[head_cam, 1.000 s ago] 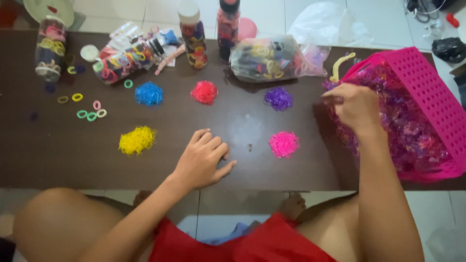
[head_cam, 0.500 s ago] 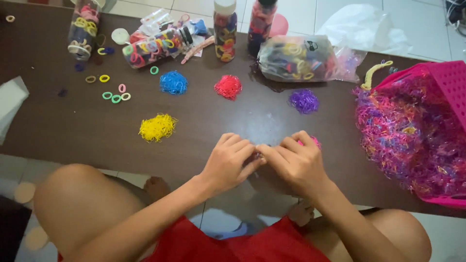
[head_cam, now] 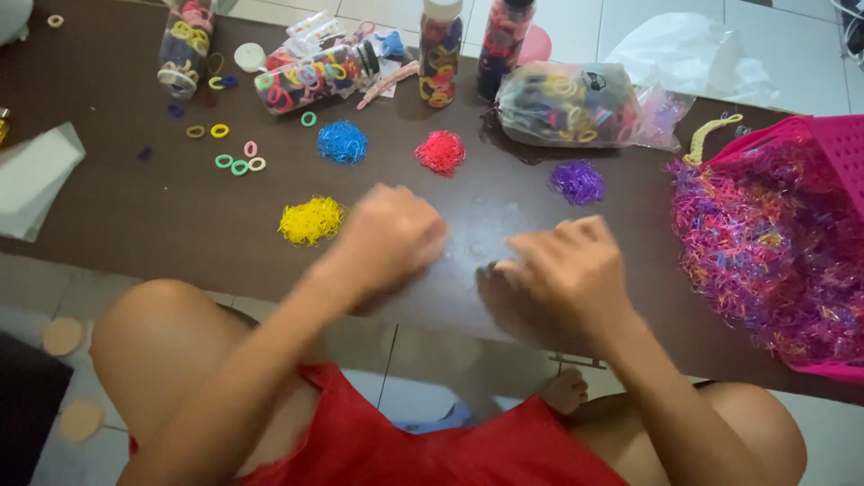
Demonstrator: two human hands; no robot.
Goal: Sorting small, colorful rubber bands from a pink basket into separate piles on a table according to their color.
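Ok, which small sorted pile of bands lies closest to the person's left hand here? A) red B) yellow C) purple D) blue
B: the yellow pile lies just beside the left hand on the dark table; the blue pile, red pile and purple pile lie farther off.

Dark brown table (head_cam: 135, 216) spans the view. White tiled floor (head_cam: 630, 27) beyond the far edge and below the near edge. Even light.

Small loose heaps of tiny rubber bands dot the dark table: yellow pile (head_cam: 310, 220) nearest the left hand (head_cam: 389, 236), blue pile (head_cam: 343, 142), red pile (head_cam: 441, 152) and purple pile (head_cam: 577, 182) farther back.
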